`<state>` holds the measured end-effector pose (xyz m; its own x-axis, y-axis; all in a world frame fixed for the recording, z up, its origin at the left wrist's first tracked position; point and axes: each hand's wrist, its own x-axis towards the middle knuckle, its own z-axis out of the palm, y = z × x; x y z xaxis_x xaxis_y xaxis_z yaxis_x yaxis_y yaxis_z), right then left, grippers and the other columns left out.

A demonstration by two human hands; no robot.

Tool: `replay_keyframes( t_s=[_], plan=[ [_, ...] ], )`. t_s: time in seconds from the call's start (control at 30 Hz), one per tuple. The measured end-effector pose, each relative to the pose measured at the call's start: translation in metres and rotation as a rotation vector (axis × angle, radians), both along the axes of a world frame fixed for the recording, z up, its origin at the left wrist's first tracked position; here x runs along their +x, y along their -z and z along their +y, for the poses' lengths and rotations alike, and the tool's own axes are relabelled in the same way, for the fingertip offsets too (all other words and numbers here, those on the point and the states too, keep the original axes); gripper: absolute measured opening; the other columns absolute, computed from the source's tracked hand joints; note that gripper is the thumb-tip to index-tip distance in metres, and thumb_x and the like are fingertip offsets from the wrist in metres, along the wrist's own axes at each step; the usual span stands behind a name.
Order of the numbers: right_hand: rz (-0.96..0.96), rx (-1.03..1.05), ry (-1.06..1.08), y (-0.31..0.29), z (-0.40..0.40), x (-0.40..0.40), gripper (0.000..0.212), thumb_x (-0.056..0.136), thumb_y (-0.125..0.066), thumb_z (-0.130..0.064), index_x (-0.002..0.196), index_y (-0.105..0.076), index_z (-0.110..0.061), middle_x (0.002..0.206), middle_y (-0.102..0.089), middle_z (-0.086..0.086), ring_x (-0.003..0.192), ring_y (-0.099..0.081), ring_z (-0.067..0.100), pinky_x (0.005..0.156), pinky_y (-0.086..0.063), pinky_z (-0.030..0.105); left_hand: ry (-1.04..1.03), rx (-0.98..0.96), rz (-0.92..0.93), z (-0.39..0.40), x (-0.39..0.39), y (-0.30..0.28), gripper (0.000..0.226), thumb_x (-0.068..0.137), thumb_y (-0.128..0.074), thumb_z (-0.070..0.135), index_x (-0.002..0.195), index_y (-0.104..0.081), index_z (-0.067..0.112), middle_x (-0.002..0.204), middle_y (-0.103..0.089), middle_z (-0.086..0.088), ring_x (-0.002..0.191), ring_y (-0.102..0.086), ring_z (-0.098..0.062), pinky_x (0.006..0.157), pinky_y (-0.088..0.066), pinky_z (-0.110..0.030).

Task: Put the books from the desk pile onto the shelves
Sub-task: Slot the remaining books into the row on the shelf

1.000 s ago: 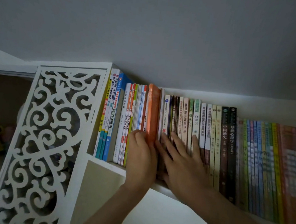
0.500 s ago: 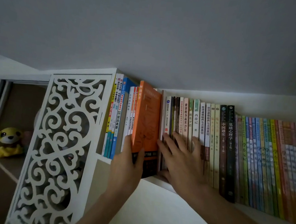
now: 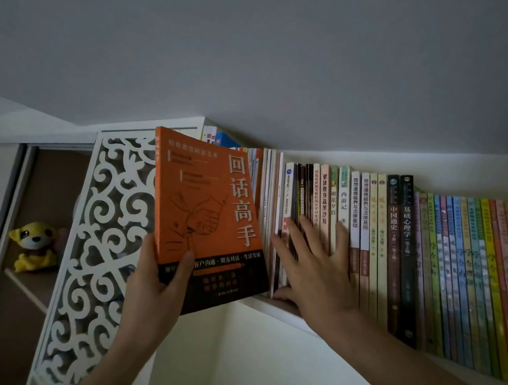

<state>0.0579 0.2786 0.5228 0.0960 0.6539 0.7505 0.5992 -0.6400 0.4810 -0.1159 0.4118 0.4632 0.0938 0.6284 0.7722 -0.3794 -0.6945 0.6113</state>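
My left hand (image 3: 155, 279) grips an orange book (image 3: 210, 209) by its lower left corner, thumb on the front cover. The book is out of the row, tilted, cover facing me, in front of the shelf's left books. My right hand (image 3: 314, 261) lies flat with spread fingers against the spines of the upright books (image 3: 337, 220) on the white shelf (image 3: 278, 307), just right of the orange book. A long row of books fills the shelf to the right. The books at the shelf's left end are mostly hidden behind the orange cover.
A white carved lattice panel (image 3: 100, 239) stands left of the shelf. Behind it is a brown cabinet compartment with a yellow plush toy (image 3: 32, 246). The grey ceiling sits close above the book tops. A white wall runs below the shelf.
The orange book has come out of the row: my left hand pulled it forward and leftward, turning its cover toward me. My right hand stays pressed on the spines.
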Motion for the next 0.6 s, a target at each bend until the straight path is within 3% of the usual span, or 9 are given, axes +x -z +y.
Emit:
replay_keyframes(
  t_s=[0.2,0.3,0.33,0.4,0.47,0.6],
  plan=[
    [-0.001,0.021,0.018,0.000,0.004,0.002,0.098,0.057,-0.078,-0.067,0.139,-0.048,-0.021,0.148,-0.044,0.011,0.141,-0.033,0.033,0.109,-0.013,0.068,0.116,-0.020,-0.004,0.003,0.005,-0.003,0.029,0.090,-0.059,0.028,0.116,-0.050,0.039,0.104,-0.067,0.018,0.097,-0.066,-0.003,0.073,-0.057,-0.029],
    [-0.013,0.013,-0.065,0.001,-0.004,0.003,0.083,0.076,-0.053,-0.070,0.139,-0.048,-0.016,0.149,-0.044,0.010,0.141,-0.035,0.031,0.110,-0.018,0.067,0.136,0.016,-0.011,-0.005,0.007,-0.005,0.028,0.090,-0.059,0.027,0.114,-0.050,0.037,0.104,-0.065,0.017,0.097,-0.065,-0.001,0.068,-0.058,-0.024],
    [-0.026,0.019,-0.095,0.000,-0.009,0.003,0.079,0.079,-0.055,-0.065,0.138,-0.050,-0.013,0.148,-0.045,0.010,0.141,-0.036,0.031,0.110,-0.023,0.066,0.144,0.032,-0.006,-0.008,0.006,-0.007,0.028,0.089,-0.059,0.027,0.114,-0.050,0.037,0.103,-0.065,0.018,0.097,-0.065,0.001,0.067,-0.058,-0.022],
    [-0.072,0.085,-0.131,-0.008,-0.023,0.002,0.072,0.073,-0.077,-0.039,0.134,-0.055,-0.008,0.145,-0.048,0.014,0.138,-0.040,0.033,0.109,-0.032,0.062,0.165,0.066,0.008,-0.012,0.006,-0.013,0.029,0.089,-0.059,0.026,0.115,-0.050,0.034,0.104,-0.065,0.018,0.096,-0.064,0.004,0.064,-0.056,-0.016],
    [-0.115,0.144,-0.124,-0.020,-0.041,0.000,0.070,0.068,-0.081,-0.023,0.131,-0.058,-0.006,0.145,-0.047,0.017,0.138,-0.040,0.035,0.110,-0.032,0.060,0.179,0.103,0.022,-0.017,0.010,-0.018,0.033,0.088,-0.059,0.028,0.120,-0.050,0.028,0.106,-0.066,0.014,0.098,-0.064,0.004,0.068,-0.055,-0.013],
    [-0.088,0.145,-0.026,-0.047,-0.076,-0.001,0.074,0.071,-0.075,-0.030,0.139,-0.051,-0.011,0.152,-0.038,0.014,0.145,-0.027,0.031,0.116,-0.019,0.060,0.236,0.137,0.044,-0.027,0.021,-0.019,0.039,0.086,-0.059,0.034,0.124,-0.050,0.032,0.113,-0.066,0.014,0.104,-0.064,-0.001,0.074,-0.057,-0.016]
  ],
)
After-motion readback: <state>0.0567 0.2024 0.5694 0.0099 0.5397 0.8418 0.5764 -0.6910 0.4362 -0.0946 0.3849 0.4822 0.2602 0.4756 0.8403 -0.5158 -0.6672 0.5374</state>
